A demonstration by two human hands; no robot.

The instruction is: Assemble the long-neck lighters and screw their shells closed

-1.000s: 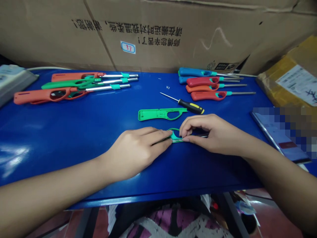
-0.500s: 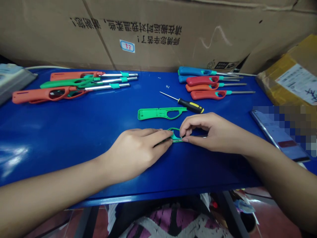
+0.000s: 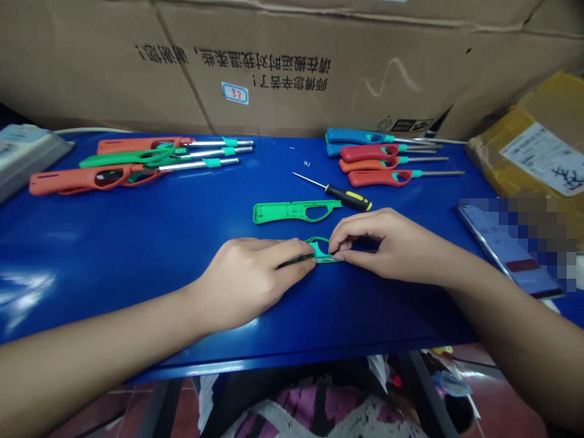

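Note:
A green gas lighter half-shell [image 3: 325, 260] lies on the blue table with a teal trigger [image 3: 316, 248] in it. My left hand [image 3: 255, 283] covers its handle end, the fingers closed over the shell and holding it down. At the front end, my right hand [image 3: 371, 243] pinches with thumb and fingertips; what is between them is too small and hidden to make out. Just beyond the hands rests the other green half-shell [image 3: 278, 212], its hollow side up. A black and yellow screwdriver [image 3: 349, 196] lies behind it, pointing left.
Several lighters with teal collars [image 3: 86, 176] lie at the back left, and several more lighters [image 3: 378, 177] at the back right. Tiny screws [image 3: 307, 163] sit near the screwdriver tip. A phone [image 3: 506, 243], a taped parcel [image 3: 524, 140] and a large carton [image 3: 274, 36] border the table.
The camera view has tilted slightly, so the scene sits a little lower. Both hands keep nearly the same place and grip on the green half-shell.

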